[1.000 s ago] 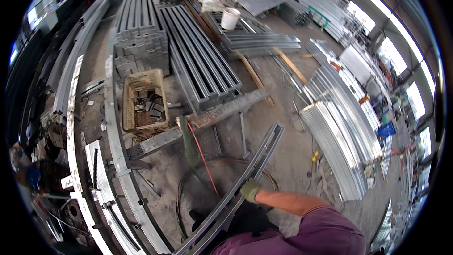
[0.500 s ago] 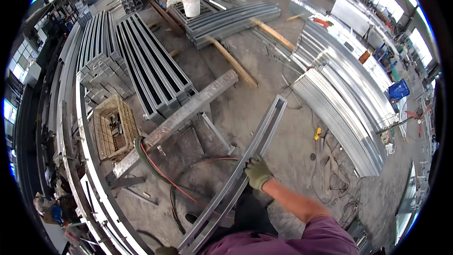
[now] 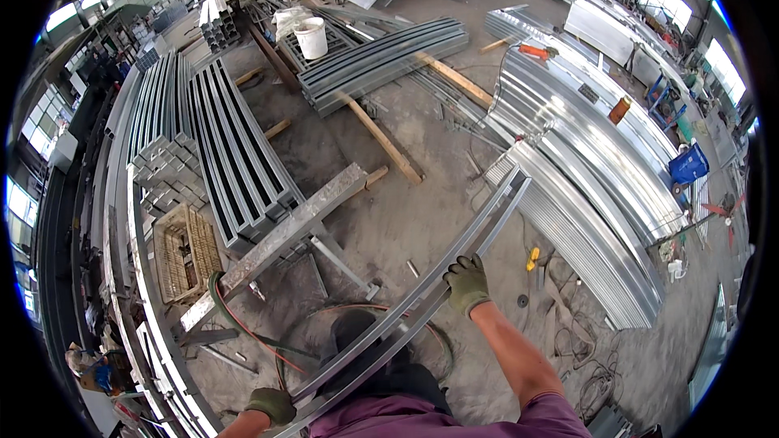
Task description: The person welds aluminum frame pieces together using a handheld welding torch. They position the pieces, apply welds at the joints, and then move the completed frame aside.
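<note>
A long galvanized steel channel (image 3: 485, 223) with an open slot along its top slants across my body, its far end up and to the right. My right hand (image 3: 467, 285), in an olive work glove, grips its right side around the middle, fingers curled over the edge into the slot. At the near end my left hand (image 3: 273, 406), gloved alike, is closed at the channel's left edge; its fingertips are partly hidden. Ahead to the left, a rusty steel beam (image 3: 284, 235) stands on legs like a trestle. Several similar channels (image 3: 241, 150) lie stacked behind it.
A yellow plastic crate (image 3: 213, 253) sits left of the beam. Hoses (image 3: 258, 341) and loose cables (image 3: 596, 373) run over the floor. Wooden bars (image 3: 381, 138) support another channel stack (image 3: 385, 61). Corrugated metal sheets (image 3: 576, 227) lie at right, near a yellow tool (image 3: 532, 259).
The channel's far end has swung right, toward the corrugated sheets. My right hand has moved slightly up and right with it. My left hand has come further into view at the near end.
</note>
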Motion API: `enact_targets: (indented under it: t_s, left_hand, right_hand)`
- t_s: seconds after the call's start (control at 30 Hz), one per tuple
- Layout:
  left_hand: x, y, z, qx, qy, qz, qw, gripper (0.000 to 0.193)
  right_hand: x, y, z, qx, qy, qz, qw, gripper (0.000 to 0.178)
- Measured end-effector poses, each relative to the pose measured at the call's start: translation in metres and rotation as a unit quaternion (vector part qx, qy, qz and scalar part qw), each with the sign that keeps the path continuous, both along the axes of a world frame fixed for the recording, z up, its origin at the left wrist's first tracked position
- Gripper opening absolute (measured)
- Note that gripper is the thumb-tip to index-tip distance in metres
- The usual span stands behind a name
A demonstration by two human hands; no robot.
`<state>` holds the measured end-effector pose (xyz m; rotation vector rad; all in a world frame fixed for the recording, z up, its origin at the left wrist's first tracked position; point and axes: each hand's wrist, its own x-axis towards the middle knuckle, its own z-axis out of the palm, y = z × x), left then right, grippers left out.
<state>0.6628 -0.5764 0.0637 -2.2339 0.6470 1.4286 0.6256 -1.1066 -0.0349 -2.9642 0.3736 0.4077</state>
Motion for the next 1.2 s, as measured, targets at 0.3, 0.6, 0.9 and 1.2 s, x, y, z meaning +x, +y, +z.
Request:
enact_targets:
  t_s: [0.3, 0.6, 0.9, 1.2]
  left_hand:
    - [0.091, -0.110, -0.045, -0.038, -0.005, -0.032, 0.999, 0.044]
    - [0.252, -0.249, -0.078, -0.045, 0.058, 0.018, 0.997, 0.046]
    - [0.394, -0.399, -0.048, -0.114, -0.004, 0.010, 0.993, 0.036]
    - [0.525, -0.631, -0.025, -0.069, -0.045, 0.040, 0.996, 0.035]
  right_hand:
    - [0.023, -0.049, -0.065, 0.612, -0.180, -0.489, 0.595, 0.055]
    - [0.190, -0.068, -0.162, 0.532, 0.023, -0.349, 0.771, 0.040]
    - [0.325, -0.202, -0.170, 0.474, 0.097, -0.216, 0.848, 0.038]
    - [0.479, -0.397, -0.175, 0.576, 0.098, -0.391, 0.711, 0.040]
